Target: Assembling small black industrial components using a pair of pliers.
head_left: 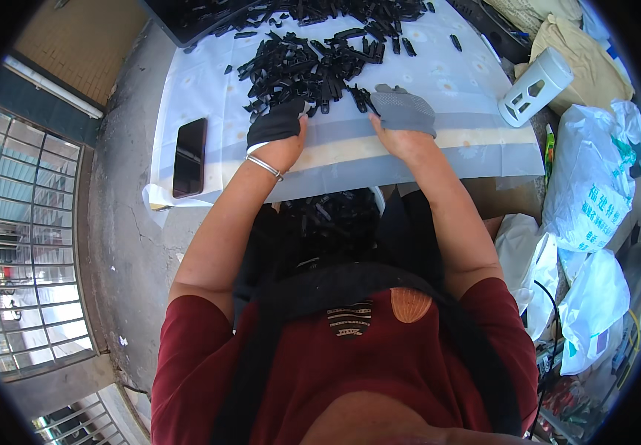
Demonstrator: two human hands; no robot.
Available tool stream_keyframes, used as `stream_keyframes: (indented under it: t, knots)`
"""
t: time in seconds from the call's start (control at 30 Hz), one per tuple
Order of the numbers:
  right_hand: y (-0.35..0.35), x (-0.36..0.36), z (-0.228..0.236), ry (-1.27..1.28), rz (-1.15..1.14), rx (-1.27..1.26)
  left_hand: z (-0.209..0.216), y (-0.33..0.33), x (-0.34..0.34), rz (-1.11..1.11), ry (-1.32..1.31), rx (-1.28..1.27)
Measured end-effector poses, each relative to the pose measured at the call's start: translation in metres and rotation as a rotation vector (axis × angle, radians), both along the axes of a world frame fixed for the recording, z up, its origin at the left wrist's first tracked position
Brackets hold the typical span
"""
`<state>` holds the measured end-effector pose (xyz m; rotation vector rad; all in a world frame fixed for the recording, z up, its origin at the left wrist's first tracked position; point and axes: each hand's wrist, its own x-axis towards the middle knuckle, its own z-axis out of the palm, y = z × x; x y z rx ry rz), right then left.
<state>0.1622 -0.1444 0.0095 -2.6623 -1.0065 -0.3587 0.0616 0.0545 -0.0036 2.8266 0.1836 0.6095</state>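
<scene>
While both gloved hands rest palm-down and unclenched, holding nothing, on the cloth-covered surface (476, 141), the pile of black plastic pieces (313, 63) lies just beyond their fingertips, the left hand (276, 126) touching its near edge, the right hand (403, 115) just beside it.

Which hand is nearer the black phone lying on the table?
Left. The left hand, in a black glove, rests just right of the phone; the right hand, in a grey glove, lies farther right, beyond the left hand.

Black phone (189, 156) on the cloth's left, white perforated cylinder (535, 87) at right, white bags (586, 193)
</scene>
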Motion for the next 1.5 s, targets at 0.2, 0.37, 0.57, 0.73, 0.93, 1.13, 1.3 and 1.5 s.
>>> stream_keyframes:
  t: [0.2, 0.37, 0.57, 0.73, 0.93, 1.13, 1.3, 1.5]
  knots:
    - [0.0, 0.002, 0.013, 0.192, 0.112, -0.145, -0.006, -0.008, 0.026, 0.033, 0.124, 0.101]
    - [-0.017, -0.008, 0.018, 0.161, 0.067, -0.185, -0.01, -0.014, 0.008, -0.094, -0.004, 0.179]
    - [-0.028, -0.003, -0.019, -0.067, 0.12, -0.051, -0.006, -0.015, -0.014, -0.074, -0.101, 0.164]
    - [-0.014, -0.049, -0.009, 0.2, 0.244, 0.245, 0.007, -0.022, -0.046, -0.215, -0.195, 0.067]
    - [-0.003, -0.077, -0.004, 0.601, 0.599, 0.431, 0.019, -0.03, -0.065, -0.347, -0.157, -0.042]
    - [0.002, -0.089, -0.015, 0.54, 0.596, 0.637, 0.017, -0.036, -0.076, -0.298, -0.228, -0.201]
    - [0.013, -0.098, -0.012, 0.488, 0.502, 0.659, 0.027, -0.056, -0.089, 0.094, 0.125, -1.076]
    - [0.007, -0.095, -0.001, 0.026, 0.577, 0.411, 0.004, -0.057, -0.083, 0.13, -0.054, -1.699]
